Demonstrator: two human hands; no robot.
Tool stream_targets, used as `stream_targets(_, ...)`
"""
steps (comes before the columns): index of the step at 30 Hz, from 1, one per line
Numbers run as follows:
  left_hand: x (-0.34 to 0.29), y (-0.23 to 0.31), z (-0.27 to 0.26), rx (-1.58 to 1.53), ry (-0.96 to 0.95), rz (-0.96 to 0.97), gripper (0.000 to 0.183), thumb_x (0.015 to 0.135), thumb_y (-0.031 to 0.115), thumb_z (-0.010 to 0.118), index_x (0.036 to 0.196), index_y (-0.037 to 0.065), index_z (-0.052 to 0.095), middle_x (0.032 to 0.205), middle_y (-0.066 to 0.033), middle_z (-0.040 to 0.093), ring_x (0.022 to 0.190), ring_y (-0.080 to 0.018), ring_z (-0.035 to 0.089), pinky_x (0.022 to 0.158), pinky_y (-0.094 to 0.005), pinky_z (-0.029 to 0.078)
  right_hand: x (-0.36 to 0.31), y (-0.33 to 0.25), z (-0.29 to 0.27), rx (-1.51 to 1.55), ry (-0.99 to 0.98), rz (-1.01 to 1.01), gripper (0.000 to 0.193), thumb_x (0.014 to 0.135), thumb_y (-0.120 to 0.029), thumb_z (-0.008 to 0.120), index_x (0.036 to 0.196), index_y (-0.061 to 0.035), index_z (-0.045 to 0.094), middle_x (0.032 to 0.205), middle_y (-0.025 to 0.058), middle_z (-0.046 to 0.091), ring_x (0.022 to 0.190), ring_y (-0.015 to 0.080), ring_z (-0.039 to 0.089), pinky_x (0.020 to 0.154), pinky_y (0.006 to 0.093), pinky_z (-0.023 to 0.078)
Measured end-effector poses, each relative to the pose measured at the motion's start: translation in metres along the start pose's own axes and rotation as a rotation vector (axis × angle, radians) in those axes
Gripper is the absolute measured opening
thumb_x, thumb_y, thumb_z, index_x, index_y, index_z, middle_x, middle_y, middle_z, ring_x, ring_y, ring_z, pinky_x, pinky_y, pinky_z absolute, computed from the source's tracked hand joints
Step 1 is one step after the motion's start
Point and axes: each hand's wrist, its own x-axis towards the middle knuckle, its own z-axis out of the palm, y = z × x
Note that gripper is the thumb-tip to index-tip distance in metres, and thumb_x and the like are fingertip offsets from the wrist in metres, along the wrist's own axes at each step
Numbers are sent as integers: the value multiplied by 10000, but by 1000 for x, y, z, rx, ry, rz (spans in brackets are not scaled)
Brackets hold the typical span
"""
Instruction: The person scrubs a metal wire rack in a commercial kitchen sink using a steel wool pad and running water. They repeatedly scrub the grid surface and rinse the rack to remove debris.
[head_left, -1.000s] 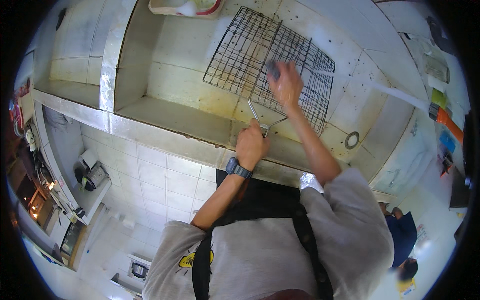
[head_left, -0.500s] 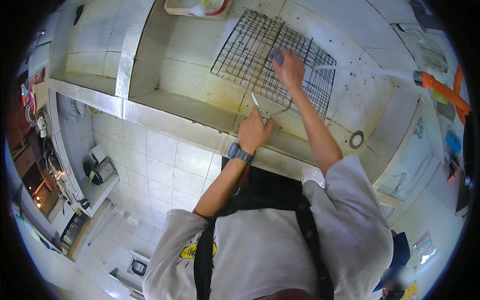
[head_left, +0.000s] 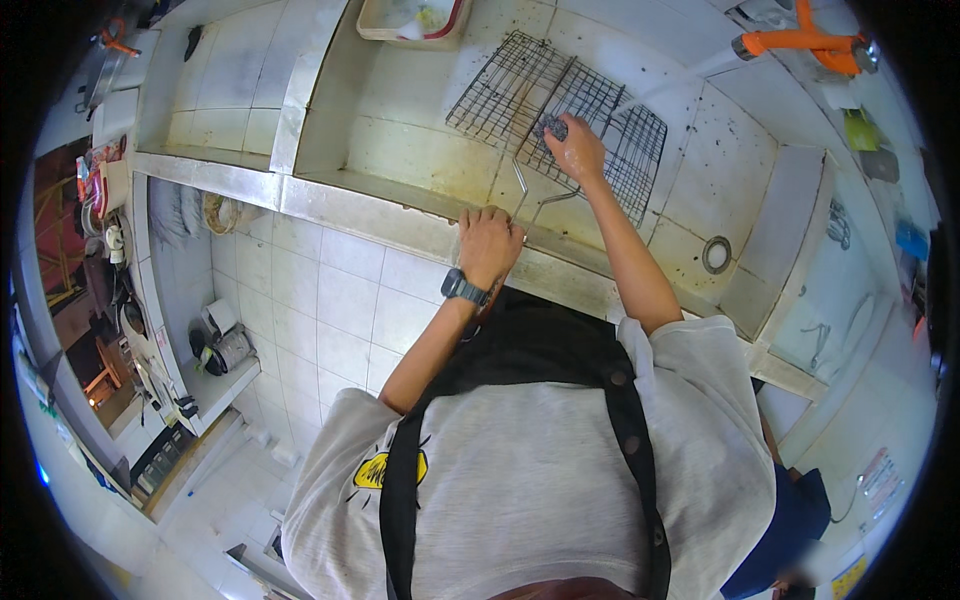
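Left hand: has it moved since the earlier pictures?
Yes. Against the sink's front ledge, the left hand has drawn back toward the black apron and slightly left, now over the ledge.

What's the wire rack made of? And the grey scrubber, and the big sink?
Wire rack: probably metal, dull and dark, because it's a grid of thin, stiff-looking wires.
Grey scrubber: maybe steel wool, since it looks rough and speckled, but plastic mesh is possible.
Sink: seemingly glazed tile, pale and stained, with straight joint lines showing.
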Motion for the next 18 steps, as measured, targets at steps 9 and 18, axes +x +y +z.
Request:
stream_targets(9,-31,-5,-3,-224,223,157,293,843,259,610,1013,26,557,1090,-143,588,1084,-312,517,1053,-503,239,-51,-31,-71,169,-815,-199,453,803,-400,618,1155,-116,592,1133,164,606,983,338,597,861,403,463)
stream_targets(18,-26,1,-13,-210,157,86,244,825,261,620,921,44,563,881,-117,601,922,-308,567,999,-474,298,-59,-16,-66,135,-852,-388,470,824,-371,624,1126,-14,580,1185,172,545,1082,323,527,912,378,424)
